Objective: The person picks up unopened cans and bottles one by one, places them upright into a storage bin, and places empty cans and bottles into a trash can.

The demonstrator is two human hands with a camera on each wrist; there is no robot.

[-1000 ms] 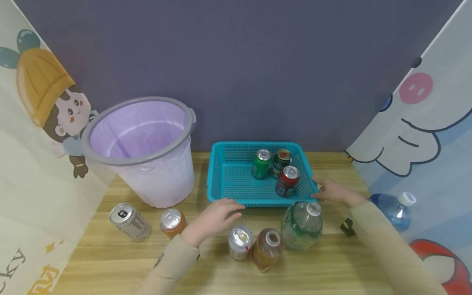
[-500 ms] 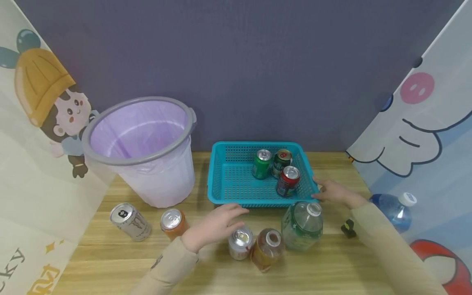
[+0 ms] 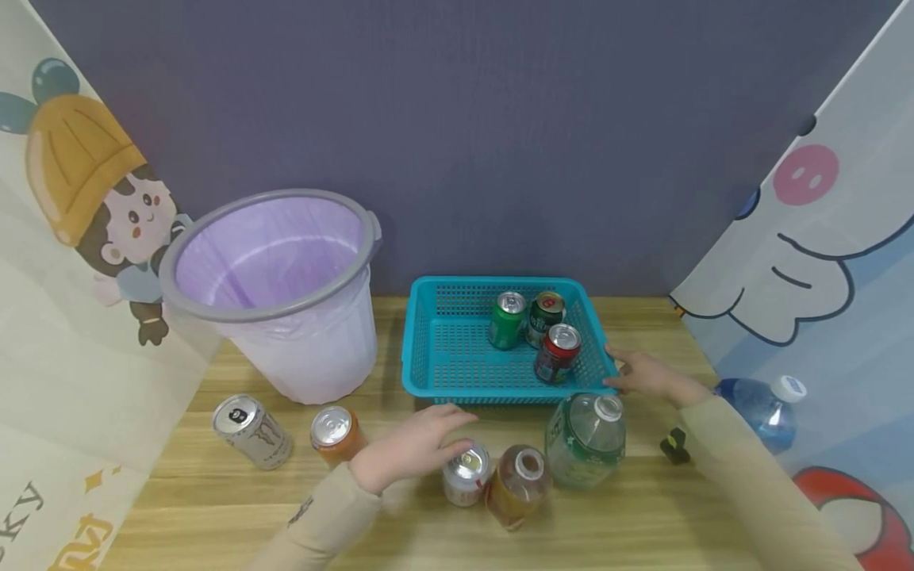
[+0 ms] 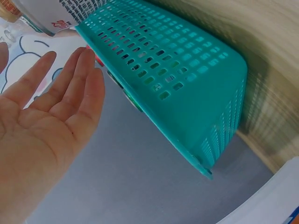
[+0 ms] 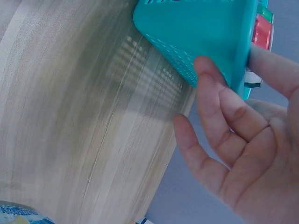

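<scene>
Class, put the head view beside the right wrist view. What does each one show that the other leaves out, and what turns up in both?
Only the head view shows the grey-rimmed bucket, the left hand, the orange can, the amber bottle and the green-labelled bottle.

Only the right wrist view shows the palm side of the right hand and the dotted light beside the basket.

Both show the right hand itself at the teal basket, a red can and the wooden table.
</scene>
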